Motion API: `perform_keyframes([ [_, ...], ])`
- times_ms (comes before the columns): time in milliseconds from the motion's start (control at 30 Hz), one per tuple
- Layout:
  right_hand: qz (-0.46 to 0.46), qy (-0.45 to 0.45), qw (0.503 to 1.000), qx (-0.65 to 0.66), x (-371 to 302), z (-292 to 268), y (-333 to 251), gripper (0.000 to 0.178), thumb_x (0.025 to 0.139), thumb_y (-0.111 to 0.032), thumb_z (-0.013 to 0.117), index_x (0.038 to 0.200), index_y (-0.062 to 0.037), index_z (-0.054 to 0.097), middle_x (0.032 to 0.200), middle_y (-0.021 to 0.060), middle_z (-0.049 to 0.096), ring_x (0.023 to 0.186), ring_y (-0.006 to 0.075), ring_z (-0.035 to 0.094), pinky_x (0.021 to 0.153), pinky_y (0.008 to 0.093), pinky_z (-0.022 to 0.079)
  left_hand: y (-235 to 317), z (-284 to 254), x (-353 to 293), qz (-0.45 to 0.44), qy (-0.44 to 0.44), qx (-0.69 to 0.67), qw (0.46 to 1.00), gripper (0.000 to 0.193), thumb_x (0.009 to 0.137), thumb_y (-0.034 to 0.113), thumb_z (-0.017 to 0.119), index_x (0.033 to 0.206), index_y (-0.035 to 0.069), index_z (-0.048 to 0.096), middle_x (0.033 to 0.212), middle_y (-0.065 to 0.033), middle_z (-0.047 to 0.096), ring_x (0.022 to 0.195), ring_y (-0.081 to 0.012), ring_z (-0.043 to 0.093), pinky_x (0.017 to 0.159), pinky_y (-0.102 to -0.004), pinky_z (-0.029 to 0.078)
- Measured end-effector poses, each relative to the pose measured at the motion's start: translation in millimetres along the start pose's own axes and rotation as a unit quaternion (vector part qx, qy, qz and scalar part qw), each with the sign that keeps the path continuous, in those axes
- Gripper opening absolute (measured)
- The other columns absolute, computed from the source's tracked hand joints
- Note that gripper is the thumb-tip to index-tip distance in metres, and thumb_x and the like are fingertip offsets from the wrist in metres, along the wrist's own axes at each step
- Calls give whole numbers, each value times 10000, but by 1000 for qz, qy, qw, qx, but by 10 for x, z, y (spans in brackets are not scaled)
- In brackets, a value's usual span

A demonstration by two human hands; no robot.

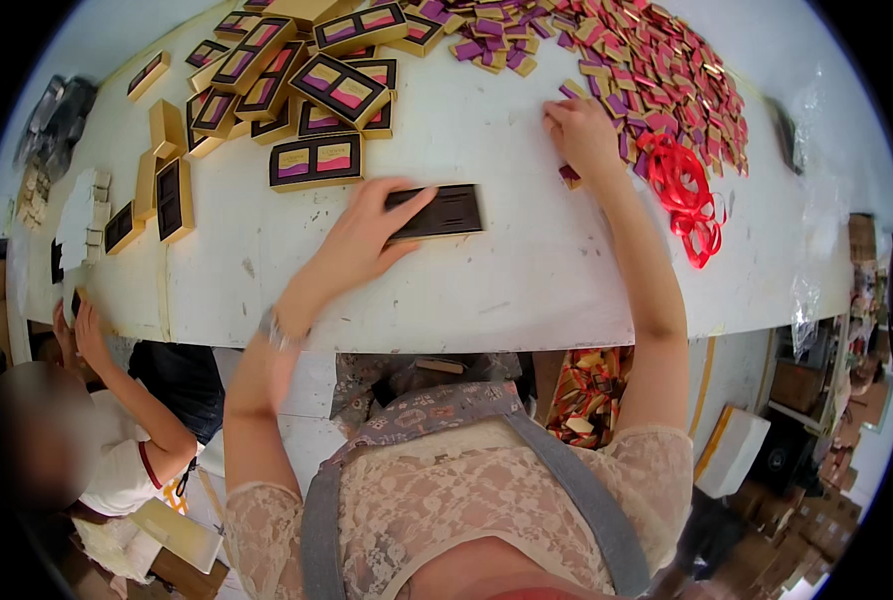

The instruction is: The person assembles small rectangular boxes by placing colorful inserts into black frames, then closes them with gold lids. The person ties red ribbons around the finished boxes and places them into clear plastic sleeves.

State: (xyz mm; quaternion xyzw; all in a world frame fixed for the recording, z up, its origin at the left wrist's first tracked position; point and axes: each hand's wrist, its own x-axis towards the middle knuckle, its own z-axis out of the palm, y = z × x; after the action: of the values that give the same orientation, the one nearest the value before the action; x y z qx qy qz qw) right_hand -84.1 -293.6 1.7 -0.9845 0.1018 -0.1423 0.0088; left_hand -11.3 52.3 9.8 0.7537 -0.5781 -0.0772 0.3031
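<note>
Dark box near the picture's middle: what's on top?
The left hand lies across the dark box, covering its left end, which cannot be seen; the right part shows only dark surface.

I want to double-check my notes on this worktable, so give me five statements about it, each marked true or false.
1. The left hand is on a dark-topped box. True.
2. The red ribbon lies left of the boxes heaped on the table. False: it lies to their right, beside the small wrapped pieces.
3. The right hand is at the edge of the small wrapped pieces. True.
4. The co-worker is on the picture's right. False: on the left.
5. The small wrapped pieces include red and purple ones. True.
</note>
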Motion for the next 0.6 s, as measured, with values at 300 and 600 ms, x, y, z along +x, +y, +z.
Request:
perform_keyframes([
  [300,-28,67,977,202,-191,59,-474,265,805,-96,698,1068,-60,707,1112,82,684,991,258,620,885,373,508,-42,91,356,-88,24,-174,981,994,679,164,809,1490,102,238,1218,-96,551,1146,-280,533,944,-355,469],
  [600,-273,87,944,165,-608,-196,-1296,225,818,-279,688,980,-124,711,1027,41,689,1033,270,615,935,413,467,-134,245,294,-85,59,-168,980,1044,672,165,831,1495,39,200,1232,-151,543,1086,-312,561,912,-374,478],
])
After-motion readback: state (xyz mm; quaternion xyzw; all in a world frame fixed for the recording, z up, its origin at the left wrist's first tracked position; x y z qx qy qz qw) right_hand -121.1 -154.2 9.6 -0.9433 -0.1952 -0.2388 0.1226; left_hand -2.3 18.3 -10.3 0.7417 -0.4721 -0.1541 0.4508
